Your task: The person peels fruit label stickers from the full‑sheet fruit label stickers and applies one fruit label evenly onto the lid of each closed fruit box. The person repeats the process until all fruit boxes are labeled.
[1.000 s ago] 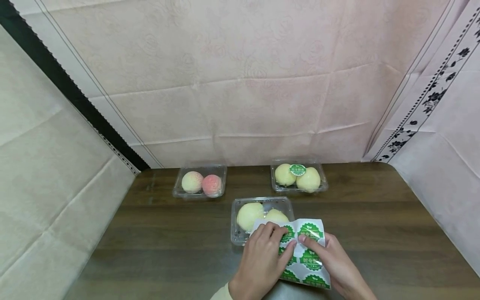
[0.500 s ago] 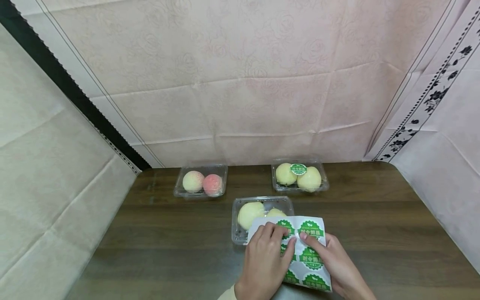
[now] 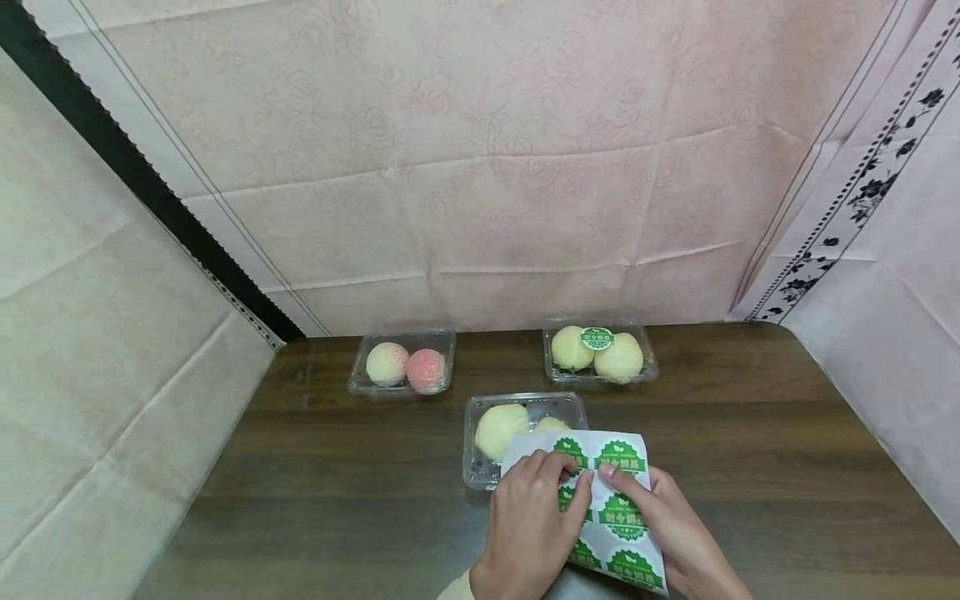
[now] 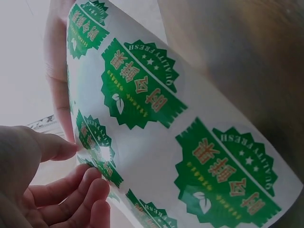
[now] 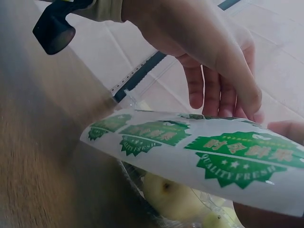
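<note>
Both hands hold the sticker sheet (image 3: 611, 508) (green labels) above the table: left hand (image 3: 528, 529) pinches a sticker, right hand (image 3: 678, 533) grips beneath it.

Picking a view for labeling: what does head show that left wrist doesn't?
Head only: three clear fruit trays on the wooden table, the near tray, the far-left tray and the far-right tray, which already bears a green sticker; also the right hand. Left wrist only: the stickers' print up close, reading QUALITY FRESH. Both: the sticker sheet and the left hand touching it.
</note>
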A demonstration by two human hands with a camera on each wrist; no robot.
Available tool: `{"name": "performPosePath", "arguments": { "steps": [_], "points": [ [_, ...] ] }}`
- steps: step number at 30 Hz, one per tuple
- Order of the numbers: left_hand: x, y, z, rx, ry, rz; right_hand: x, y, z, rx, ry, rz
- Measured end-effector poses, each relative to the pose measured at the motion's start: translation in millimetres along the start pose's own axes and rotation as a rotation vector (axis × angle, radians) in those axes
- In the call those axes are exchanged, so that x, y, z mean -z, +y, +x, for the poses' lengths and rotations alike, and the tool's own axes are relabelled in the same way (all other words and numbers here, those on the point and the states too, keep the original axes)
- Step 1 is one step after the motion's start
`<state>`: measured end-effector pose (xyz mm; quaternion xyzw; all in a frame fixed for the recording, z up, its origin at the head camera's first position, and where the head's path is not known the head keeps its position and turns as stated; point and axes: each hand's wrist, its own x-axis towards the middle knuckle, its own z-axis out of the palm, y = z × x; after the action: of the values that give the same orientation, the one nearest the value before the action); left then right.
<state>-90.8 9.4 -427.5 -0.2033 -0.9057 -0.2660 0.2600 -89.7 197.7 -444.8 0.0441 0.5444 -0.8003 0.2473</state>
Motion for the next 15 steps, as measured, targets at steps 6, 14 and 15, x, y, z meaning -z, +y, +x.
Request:
{"name": "performPosePath", "arguments": {
  "steps": [6, 14, 15],
  "points": [
    [0.3, 0.4, 0.6, -0.018, 0.023, 0.001, 1.4, 0.4, 0.5, -0.003, -0.028, 0.012],
    [1.0, -0.1, 1.8, -0.009, 0.013, -0.012, 2.6, 3.3, 1.1, 0.006, -0.049, -0.004],
    [1.2, -0.2, 2.1, -0.008, 0.008, -0.016, 2.6, 3.2, 1.1, 0.007, -0.052, -0.003]
  ]
}}
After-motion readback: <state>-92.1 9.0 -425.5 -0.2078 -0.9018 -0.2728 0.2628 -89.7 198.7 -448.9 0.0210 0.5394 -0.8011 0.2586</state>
